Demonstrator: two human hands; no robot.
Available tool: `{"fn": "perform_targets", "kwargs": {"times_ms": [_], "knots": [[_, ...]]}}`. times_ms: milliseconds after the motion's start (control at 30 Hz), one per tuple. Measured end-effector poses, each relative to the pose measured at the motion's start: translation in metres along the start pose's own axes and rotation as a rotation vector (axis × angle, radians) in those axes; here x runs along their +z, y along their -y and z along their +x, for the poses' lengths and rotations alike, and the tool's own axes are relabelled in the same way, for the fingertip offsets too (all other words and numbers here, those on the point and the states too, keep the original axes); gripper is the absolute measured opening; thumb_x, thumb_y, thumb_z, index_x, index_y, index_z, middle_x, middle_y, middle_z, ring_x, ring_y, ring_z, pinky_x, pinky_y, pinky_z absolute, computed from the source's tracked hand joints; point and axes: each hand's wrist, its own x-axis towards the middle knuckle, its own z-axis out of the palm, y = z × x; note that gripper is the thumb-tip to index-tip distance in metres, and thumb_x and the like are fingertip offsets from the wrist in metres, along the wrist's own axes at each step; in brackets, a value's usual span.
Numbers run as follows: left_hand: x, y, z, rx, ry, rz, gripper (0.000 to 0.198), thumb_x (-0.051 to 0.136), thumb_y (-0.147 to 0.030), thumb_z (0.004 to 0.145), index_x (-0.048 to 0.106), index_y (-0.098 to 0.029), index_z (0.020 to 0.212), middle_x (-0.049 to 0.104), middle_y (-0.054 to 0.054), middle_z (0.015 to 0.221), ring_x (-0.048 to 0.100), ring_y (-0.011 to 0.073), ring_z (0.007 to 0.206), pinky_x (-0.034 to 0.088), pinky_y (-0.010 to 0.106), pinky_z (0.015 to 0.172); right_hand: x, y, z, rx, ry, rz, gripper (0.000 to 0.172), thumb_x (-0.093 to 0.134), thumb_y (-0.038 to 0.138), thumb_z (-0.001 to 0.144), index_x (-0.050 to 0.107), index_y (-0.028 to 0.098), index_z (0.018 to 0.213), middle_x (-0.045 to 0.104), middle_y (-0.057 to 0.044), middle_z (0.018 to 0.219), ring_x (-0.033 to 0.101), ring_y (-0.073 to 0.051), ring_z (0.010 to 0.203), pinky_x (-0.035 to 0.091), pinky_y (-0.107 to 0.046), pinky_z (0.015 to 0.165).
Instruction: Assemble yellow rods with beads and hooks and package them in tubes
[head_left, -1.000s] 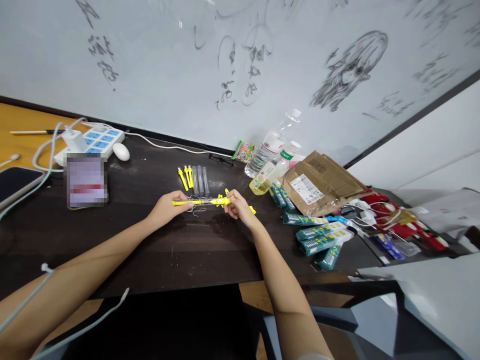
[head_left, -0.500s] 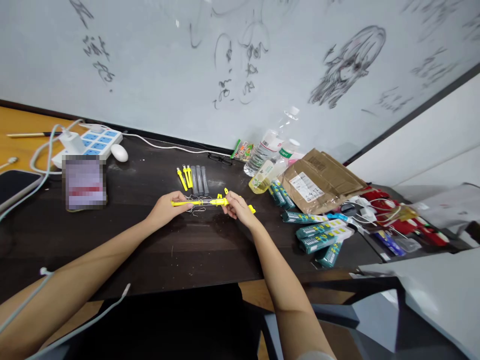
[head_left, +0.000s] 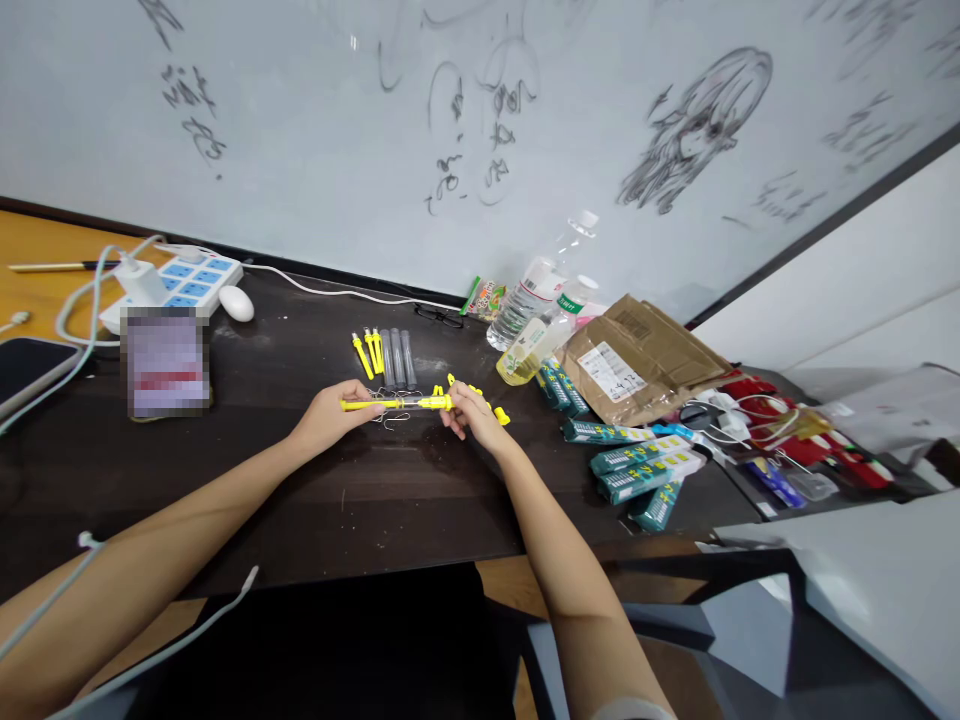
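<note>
A slim yellow pen-like piece with a clear middle section (head_left: 411, 403) is held level between my two hands, above the table. My left hand (head_left: 341, 410) is closed around its long yellow end. At the other end, my right hand (head_left: 471, 408) pinches the yellow fitting. Small yellow caps (head_left: 501, 415) lie partly hidden behind the right fingers. Just beneath the piece are thin bent metal wires (head_left: 390, 420). Beyond my hands, several yellow sticks with clear tips (head_left: 363, 356) lie beside clear tubes (head_left: 397, 360).
To the right are several green boxes (head_left: 649, 470), a flattened brown package (head_left: 645, 350) and two plastic bottles (head_left: 525, 350). On the left sit a power strip (head_left: 199, 285), a white mouse (head_left: 237, 303) and a blurred-out flat item (head_left: 166, 365). Eyeglasses (head_left: 441, 318) lie near the whiteboard (head_left: 315, 150).
My hands stay on the same yellow piece, and its two yellow parts look slightly closer together. The whole view has shifted very slightly.
</note>
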Motion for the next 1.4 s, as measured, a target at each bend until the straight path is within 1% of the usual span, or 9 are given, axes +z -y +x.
{"fn": "perform_targets", "kwargs": {"times_ms": [233, 500, 767, 867, 933, 1000, 1100, 1233, 1400], "knots": [[-0.001, 0.002, 0.0, -0.002, 0.01, 0.009, 0.032, 0.066, -0.046, 0.07, 0.052, -0.017, 0.067, 0.052, -0.003, 0.061, 0.045, 0.0103, 0.056, 0.033, 0.022, 0.056, 0.005, -0.01, 0.003, 0.014, 0.04, 0.045, 0.033, 0.04, 0.053, 0.087, 0.033, 0.023, 0.075, 0.052, 0.006, 0.057, 0.037, -0.006, 0.036, 0.027, -0.017, 0.033], [-0.001, -0.002, -0.002, 0.012, 0.008, 0.01, 0.029, 0.064, -0.043, 0.072, 0.052, -0.018, 0.068, 0.056, -0.003, 0.064, 0.048, 0.0108, 0.058, 0.036, 0.022, 0.058, 0.007, -0.01, 0.001, 0.056, -0.053, -0.146, 0.052, 0.031, 0.062, 0.088, 0.036, 0.02, 0.057, 0.042, 0.004, 0.044, 0.031, -0.007, 0.036, 0.025, -0.02, 0.037], [0.001, -0.001, -0.003, 0.015, 0.013, 0.02, 0.028, 0.065, -0.043, 0.072, 0.053, -0.018, 0.07, 0.057, -0.003, 0.066, 0.049, 0.0111, 0.06, 0.037, 0.022, 0.059, 0.015, -0.004, 0.0, 0.013, -0.192, -0.327, 0.068, 0.018, 0.061, 0.091, 0.028, 0.022, 0.037, 0.032, 0.001, 0.033, 0.033, -0.009, 0.036, 0.033, -0.026, 0.049], [0.002, -0.004, -0.003, 0.01, 0.006, 0.004, 0.028, 0.065, -0.043, 0.072, 0.054, -0.017, 0.07, 0.056, -0.003, 0.065, 0.049, 0.011, 0.059, 0.036, 0.022, 0.059, 0.016, -0.001, 0.0, -0.015, -0.229, -0.308, 0.066, 0.015, 0.062, 0.091, 0.03, 0.023, 0.04, 0.033, 0.001, 0.035, 0.036, -0.011, 0.039, 0.034, -0.027, 0.049], [0.003, -0.005, -0.002, 0.008, 0.003, 0.001, 0.028, 0.065, -0.043, 0.072, 0.054, -0.017, 0.07, 0.056, -0.003, 0.065, 0.049, 0.011, 0.059, 0.036, 0.022, 0.058, 0.015, -0.001, 0.001, -0.053, -0.237, -0.244, 0.063, 0.015, 0.063, 0.09, 0.037, 0.022, 0.049, 0.038, 0.001, 0.04, 0.037, -0.011, 0.041, 0.033, -0.026, 0.046], [0.002, -0.006, -0.002, 0.009, -0.004, -0.006, 0.028, 0.065, -0.043, 0.071, 0.054, -0.017, 0.07, 0.056, -0.003, 0.065, 0.049, 0.0111, 0.059, 0.036, 0.023, 0.058, 0.011, -0.001, 0.001, -0.067, -0.236, -0.148, 0.052, 0.021, 0.062, 0.09, 0.044, 0.021, 0.066, 0.045, 0.003, 0.047, 0.036, -0.01, 0.041, 0.028, -0.022, 0.041], [0.0, -0.004, 0.0, 0.012, -0.018, -0.017, 0.029, 0.065, -0.043, 0.071, 0.053, -0.017, 0.069, 0.058, -0.002, 0.065, 0.051, 0.0114, 0.059, 0.037, 0.023, 0.058, 0.007, 0.001, 0.001, -0.052, -0.211, -0.034, 0.03, 0.041, 0.053, 0.086, 0.042, 0.023, 0.086, 0.054, 0.005, 0.059, 0.04, -0.008, 0.042, 0.026, -0.018, 0.037], [-0.004, 0.001, 0.002, 0.018, -0.041, -0.015, 0.03, 0.065, -0.044, 0.071, 0.053, -0.017, 0.068, 0.059, -0.001, 0.065, 0.052, 0.0116, 0.059, 0.038, 0.023, 0.059, 0.006, 0.005, -0.001, -0.087, -0.156, -0.027, 0.022, 0.049, 0.043, 0.085, 0.04, 0.023, 0.089, 0.056, 0.005, 0.065, 0.047, -0.008, 0.048, 0.033, -0.016, 0.039], [-0.005, 0.0, 0.001, 0.015, -0.038, 0.006, 0.03, 0.065, -0.044, 0.071, 0.052, -0.017, 0.068, 0.059, -0.002, 0.065, 0.052, 0.0111, 0.059, 0.038, 0.023, 0.058, 0.008, 0.005, -0.002, -0.112, -0.132, -0.102, 0.025, 0.046, 0.044, 0.088, 0.04, 0.022, 0.082, 0.056, 0.004, 0.067, 0.047, -0.007, 0.05, 0.035, -0.015, 0.041]]}}
